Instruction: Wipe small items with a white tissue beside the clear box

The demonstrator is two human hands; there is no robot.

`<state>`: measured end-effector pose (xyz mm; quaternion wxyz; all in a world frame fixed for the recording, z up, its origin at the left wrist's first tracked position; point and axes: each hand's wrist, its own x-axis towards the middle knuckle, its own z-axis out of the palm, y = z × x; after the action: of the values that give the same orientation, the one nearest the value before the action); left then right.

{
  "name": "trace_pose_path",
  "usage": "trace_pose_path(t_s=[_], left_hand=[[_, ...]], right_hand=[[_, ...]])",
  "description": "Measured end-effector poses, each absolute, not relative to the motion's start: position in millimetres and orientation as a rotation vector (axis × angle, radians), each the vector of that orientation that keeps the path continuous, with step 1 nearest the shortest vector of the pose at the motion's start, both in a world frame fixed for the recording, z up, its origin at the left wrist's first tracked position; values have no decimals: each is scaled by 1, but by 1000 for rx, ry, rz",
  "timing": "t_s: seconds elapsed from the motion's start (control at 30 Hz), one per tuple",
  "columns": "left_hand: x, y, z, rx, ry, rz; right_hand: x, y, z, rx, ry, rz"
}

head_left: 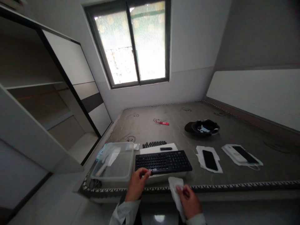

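A black keyboard (178, 161) lies in front of me, with many keycaps apparently off its left and middle part. At its near edge my left hand (136, 184) is closed, thumb and forefinger pinched together; what they hold, if anything, is too small to make out. My right hand (190, 201) grips a white tissue (176, 187), which hangs down in front of the mattress edge. Behind the keyboard, loose black keycaps (154, 144) stand in rows. A dark, slim tool (166, 148) rests on a white sheet (146, 151) there.
Left of the keyboard sits a clear plastic box (127, 165) with white and blue items inside. To the right, a phone (209, 160) and another phone (245, 154) beside a white power bank lie on tissues. Farther back are a dark cap (191, 127) and a red packet (164, 123).
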<state>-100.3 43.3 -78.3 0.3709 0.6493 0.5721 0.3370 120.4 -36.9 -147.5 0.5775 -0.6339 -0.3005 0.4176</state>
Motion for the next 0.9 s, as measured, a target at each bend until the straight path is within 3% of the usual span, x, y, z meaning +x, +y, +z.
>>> trace_pose_path(t_s=[0.4,0.9], left_hand=[[-53,-94,-32,1784,1474,1045],[-43,-126,-24,1999,1425,1089]], right_hand=[[77,-94,-86,-809,-527,1437],[80,-114,-80,-847,-746,1487]])
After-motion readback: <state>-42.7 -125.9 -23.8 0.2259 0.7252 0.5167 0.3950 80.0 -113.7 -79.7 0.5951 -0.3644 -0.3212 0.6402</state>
